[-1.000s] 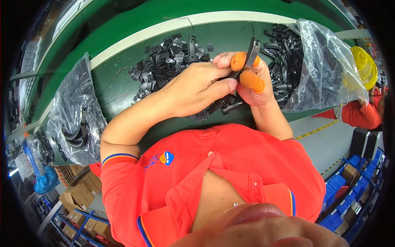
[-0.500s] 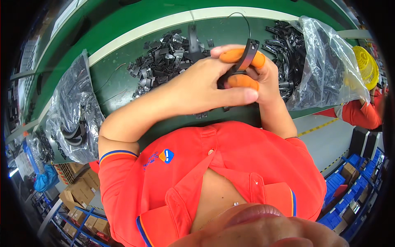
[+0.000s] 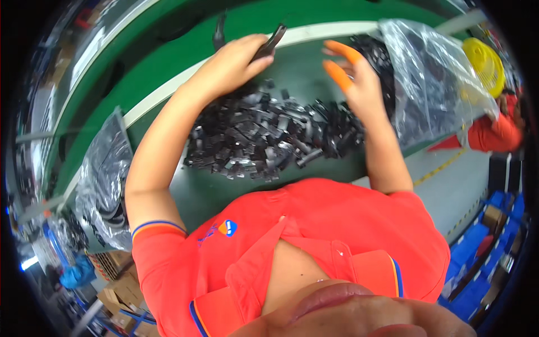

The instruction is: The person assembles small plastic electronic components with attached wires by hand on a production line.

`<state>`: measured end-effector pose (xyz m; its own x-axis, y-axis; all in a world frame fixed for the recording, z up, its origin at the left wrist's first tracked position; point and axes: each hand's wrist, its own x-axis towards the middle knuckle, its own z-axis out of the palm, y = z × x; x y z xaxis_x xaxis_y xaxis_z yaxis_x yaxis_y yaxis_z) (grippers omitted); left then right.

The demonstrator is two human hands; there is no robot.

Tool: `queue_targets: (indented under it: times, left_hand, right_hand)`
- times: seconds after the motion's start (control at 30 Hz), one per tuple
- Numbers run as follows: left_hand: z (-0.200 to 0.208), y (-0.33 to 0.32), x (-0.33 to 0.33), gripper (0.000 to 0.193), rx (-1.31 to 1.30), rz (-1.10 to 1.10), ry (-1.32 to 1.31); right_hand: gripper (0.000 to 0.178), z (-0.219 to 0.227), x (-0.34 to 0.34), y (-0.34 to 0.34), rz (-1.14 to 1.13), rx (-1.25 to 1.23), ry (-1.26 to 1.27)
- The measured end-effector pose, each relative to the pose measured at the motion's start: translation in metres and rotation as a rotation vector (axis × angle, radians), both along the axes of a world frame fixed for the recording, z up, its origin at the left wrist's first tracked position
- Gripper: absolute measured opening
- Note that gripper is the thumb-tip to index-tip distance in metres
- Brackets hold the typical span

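My left hand (image 3: 233, 66) is closed round a curved black plastic part (image 3: 273, 41), held over the pale edge strip at the far side of the table. A second dark end (image 3: 219, 35) shows behind this hand; whether it belongs to the same part I cannot tell. My right hand (image 3: 362, 84), orange covers on its thumb and finger, has its fingers apart and nothing visible in them. It is slightly blurred and nearest to the black curved parts (image 3: 375, 53) at the mouth of a clear plastic bag (image 3: 429, 84). Below the hands lies a heap of small black pieces (image 3: 255, 135).
A green belt (image 3: 168, 42) runs beyond the pale strip (image 3: 149, 109), with dark parts on it. Another clear bag (image 3: 104, 180) with black parts rests at the left. At the right are a yellow basket (image 3: 484, 67) and another person's red sleeve (image 3: 491, 135).
My hands, together round the black part before, have parted. The left has carried the part away toward the far left; the right has let go and opened. The view has shifted too.
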<state>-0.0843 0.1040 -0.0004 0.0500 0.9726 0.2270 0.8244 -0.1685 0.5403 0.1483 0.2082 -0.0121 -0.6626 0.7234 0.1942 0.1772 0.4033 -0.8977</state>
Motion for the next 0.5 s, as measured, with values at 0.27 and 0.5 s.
queue_targets:
  times: [0.27, 0.5]
  left_hand:
    - [-0.035, 0.055, -0.115, 0.046, 0.223, 0.704, 0.280]
    - [-0.076, 0.030, -0.202, 0.062, -0.245, 1.361, 0.204]
  right_hand:
    - [0.038, -0.026, 0.038, 0.023, -0.064, 0.809, -0.559]
    - [0.019, -0.025, 0.026, 0.020, -0.027, 0.653, -0.270]
